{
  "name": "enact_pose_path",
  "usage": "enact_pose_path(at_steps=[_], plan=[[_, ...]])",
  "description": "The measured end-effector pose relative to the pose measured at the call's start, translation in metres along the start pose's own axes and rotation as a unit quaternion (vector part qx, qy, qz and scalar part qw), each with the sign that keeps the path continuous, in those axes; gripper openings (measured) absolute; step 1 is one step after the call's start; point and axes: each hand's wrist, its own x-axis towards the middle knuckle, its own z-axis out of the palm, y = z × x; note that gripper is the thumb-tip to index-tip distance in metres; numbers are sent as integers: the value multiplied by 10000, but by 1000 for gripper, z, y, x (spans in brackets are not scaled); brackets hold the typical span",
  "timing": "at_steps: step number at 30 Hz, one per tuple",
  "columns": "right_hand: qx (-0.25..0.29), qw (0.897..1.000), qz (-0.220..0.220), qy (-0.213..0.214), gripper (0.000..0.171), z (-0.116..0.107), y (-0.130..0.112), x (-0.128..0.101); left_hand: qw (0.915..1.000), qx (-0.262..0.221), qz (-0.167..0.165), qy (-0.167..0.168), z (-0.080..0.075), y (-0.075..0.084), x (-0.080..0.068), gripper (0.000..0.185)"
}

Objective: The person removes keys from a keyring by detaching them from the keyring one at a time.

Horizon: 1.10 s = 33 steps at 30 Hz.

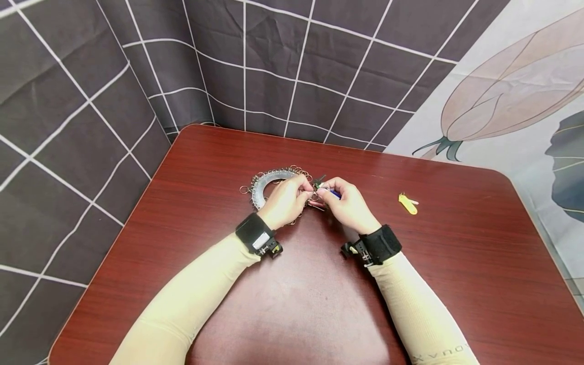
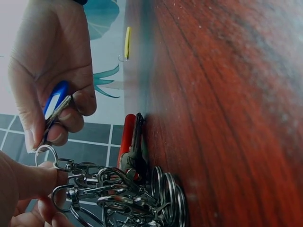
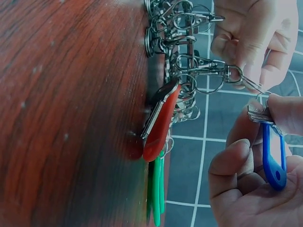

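Two hands at the key ring bunch [image 1: 269, 183], right hand [image 1: 349, 205] pinching blue key tag [image 3: 274, 156], long axis toward wrist, left hand [image 1: 287, 200] pinching a clasp [image 3: 208, 66].

head looks down; wrists close, sharing keyrings [image 2: 128, 194].

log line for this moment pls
left hand pinches clasp ring | right hand pinches blue key tag at the ring | red tag on key-ring bundle | yellow tag apart on table
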Motion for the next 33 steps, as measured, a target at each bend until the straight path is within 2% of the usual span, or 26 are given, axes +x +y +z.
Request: enact_pose_path(at_steps=[12, 17, 21, 28, 33], plan=[[133, 9999, 18, -10, 13, 0, 0, 0, 9999, -39, 120, 16, -1, -1, 0, 4], [320, 9994, 84, -24, 16, 1, 1, 0, 9998, 31, 182, 18, -1, -1, 1, 4], [267, 9996, 119, -19, 16, 0, 1, 0, 9998, 104, 172, -16, -1, 0, 2, 5], [122, 9993, 135, 340, 13, -3, 0, 0, 9991, 243, 258, -253, 1, -1, 3, 4], [269, 9995, 106, 153, 17, -4, 1, 0, 9993, 273, 205, -132, 0, -1, 3, 4]])
